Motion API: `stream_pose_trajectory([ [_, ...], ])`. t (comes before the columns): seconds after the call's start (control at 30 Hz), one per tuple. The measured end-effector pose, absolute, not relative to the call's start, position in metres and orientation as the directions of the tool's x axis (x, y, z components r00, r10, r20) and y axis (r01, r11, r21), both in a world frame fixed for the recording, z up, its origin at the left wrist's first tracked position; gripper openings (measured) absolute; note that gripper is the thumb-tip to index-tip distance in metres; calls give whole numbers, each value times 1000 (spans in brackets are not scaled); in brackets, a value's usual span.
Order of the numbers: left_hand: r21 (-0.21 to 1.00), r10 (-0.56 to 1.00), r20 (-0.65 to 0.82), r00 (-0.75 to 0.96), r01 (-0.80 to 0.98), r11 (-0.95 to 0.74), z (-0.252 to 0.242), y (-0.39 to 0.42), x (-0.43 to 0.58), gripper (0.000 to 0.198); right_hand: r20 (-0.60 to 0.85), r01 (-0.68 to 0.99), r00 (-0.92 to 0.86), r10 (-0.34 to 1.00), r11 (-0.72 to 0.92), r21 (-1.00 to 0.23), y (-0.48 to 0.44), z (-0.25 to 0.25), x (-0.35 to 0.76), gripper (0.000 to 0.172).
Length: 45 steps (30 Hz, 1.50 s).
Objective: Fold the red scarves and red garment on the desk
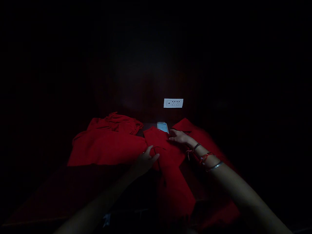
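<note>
A red cloth (109,146) lies spread and rumpled in front of me in a very dark room. My left hand (145,160) rests on the cloth near a dark cord or seam, its fingers curled and pinching the fabric. My right hand (179,136) lies flat on a fold of the same cloth farther back, fingers stretched out. Thread bands and a bangle circle my right wrist (206,159).
A lit phone (162,126) lies just beyond the cloth, next to my right fingertips. A white socket plate (173,103) is on the dark wall behind. Everything else around is too dark to make out.
</note>
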<state>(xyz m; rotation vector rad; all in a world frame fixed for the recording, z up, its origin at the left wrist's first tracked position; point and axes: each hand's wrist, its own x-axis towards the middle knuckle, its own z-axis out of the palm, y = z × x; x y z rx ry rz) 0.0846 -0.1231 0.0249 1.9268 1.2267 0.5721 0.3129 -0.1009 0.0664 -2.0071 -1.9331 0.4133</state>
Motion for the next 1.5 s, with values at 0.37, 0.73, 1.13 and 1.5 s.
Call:
stream_pose_trajectory([
  [0.37,582,944,55,326,757,-295,8,-55,89,79,146,853,219,965,-117,-509,-128,26,331,55],
  [0.73,449,932,41,360,827,-339,26,-104,132,93,223,837,266,938,-110,-537,-123,22,329,52],
  [1.13,370,969,90,230,896,-247,30,-87,90,58,292,906,228,929,-92,-412,-111,22,326,43],
  [1.5,198,870,30,493,850,-488,28,-114,142,84,275,949,223,935,-144,-281,-111,11,320,47],
])
